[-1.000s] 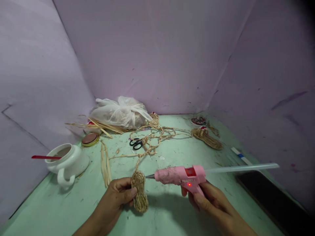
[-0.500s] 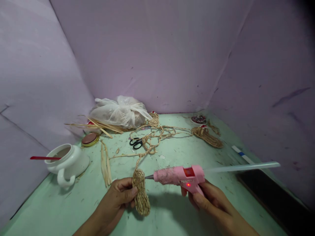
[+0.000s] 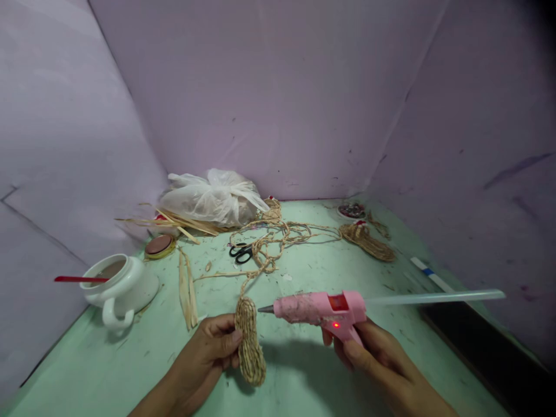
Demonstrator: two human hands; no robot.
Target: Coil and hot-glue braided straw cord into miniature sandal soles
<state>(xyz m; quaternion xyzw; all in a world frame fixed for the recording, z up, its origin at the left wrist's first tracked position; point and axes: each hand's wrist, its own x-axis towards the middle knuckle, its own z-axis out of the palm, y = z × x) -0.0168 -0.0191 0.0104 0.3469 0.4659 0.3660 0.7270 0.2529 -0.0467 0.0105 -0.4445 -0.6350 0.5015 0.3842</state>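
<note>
Between the thumb and fingers of my left hand [image 3: 212, 347] is a small coiled sole of braided straw [image 3: 249, 347], held upright above the table. From its top, a braided straw cord [image 3: 264, 260] runs back to a loose tangle. My right hand [image 3: 377, 359] grips the handle of a pink glue gun [image 3: 321, 310], whose red light is on. The gun's metal nozzle points left, just short of the sole's upper right edge. A long clear glue stick [image 3: 438, 297] sticks out of the gun's back end.
At left stands a white pot [image 3: 130, 284] with a red-handled tool in it. Behind lie a tin [image 3: 160, 246], straw strips [image 3: 186, 289], black-handled scissors [image 3: 241, 253] and a tied plastic bag [image 3: 212, 197]. A finished-looking straw slipper [image 3: 367, 242] and a dark slab [image 3: 482, 347] are at right.
The glue gun has shifted slightly right, opening a small gap between its nozzle and the straw sole. My left hand stays nearly still.
</note>
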